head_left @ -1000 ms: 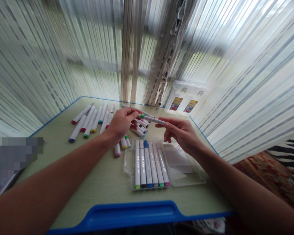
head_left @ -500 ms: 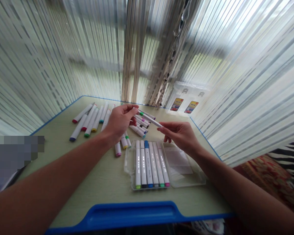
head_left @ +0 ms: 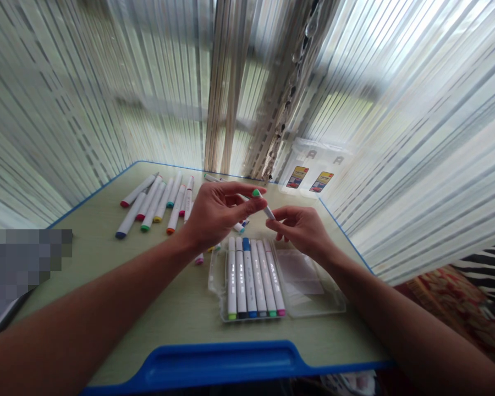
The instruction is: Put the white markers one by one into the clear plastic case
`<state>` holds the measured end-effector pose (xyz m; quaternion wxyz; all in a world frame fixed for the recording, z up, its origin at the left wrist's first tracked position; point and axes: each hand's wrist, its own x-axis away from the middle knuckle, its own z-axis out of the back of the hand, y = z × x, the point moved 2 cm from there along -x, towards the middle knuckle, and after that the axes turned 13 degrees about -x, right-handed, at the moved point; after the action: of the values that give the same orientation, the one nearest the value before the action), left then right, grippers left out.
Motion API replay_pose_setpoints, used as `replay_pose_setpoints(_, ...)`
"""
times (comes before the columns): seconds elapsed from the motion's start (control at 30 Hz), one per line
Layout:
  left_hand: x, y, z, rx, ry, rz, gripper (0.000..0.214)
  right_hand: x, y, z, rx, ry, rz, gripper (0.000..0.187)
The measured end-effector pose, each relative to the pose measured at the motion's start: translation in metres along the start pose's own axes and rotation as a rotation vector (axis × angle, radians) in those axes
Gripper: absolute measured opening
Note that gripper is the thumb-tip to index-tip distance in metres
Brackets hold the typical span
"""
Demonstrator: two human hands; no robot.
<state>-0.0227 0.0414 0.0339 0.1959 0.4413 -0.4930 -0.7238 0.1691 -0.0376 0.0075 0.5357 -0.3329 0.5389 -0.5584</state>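
A white marker with a green end (head_left: 268, 211) is held slantwise above the table between my two hands. My left hand (head_left: 220, 212) pinches its green end between thumb and index finger. At the lower end, the thumb and fingers of my right hand (head_left: 301, 226) close on the white barrel. Just below lies an open clear plastic case (head_left: 214, 275), with a row of several white markers (head_left: 251, 280) in its left half. Its flat lid half (head_left: 313, 300) extends to the right under my right forearm. Some loose markers are partly hidden behind my left hand.
Several loose white markers with coloured ends (head_left: 152, 203) lie at the table's back left. A clear box with two labels (head_left: 309, 170) stands at the back right, by the string curtain (head_left: 226, 110). A blue rim (head_left: 231, 357) edges the table (head_left: 181, 330) in front.
My left hand has moved right and toward me, along the marker to its green end. The marker has turned to point more toward the camera. My right hand has barely moved.
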Motion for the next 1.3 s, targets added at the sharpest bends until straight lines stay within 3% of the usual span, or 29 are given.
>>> replay_pose_setpoints(0.2, 0.01, 0.01, -0.009, -0.103, -0.138, -0.1, 0.018, 0.001, -0.004, -0.001, 0.063, -0.017, 0.02, 0.037)
replay_pose_setpoints(0.6, 0.013, 0.015, -0.012, -0.18, -0.202, -0.173, 0.015, 0.002, -0.006, -0.001, 0.079, -0.049, 0.044, 0.028)
replay_pose_setpoints(0.77, 0.012, 0.016, -0.01, -0.215, -0.133, -0.15, 0.016, 0.001, -0.003, -0.001, 0.039, -0.057, 0.025, 0.033)
replay_pose_setpoints(1.0, 0.012, 0.014, -0.011, -0.191, -0.125, -0.156, 0.017, 0.001, -0.002, -0.001, 0.077, -0.054, 0.036, 0.034)
replay_pose_setpoints(1.3, 0.0, 0.002, 0.003, -0.126, 0.167, 0.011, 0.022, 0.003, -0.003, -0.004, -0.001, -0.012, -0.01, 0.037)
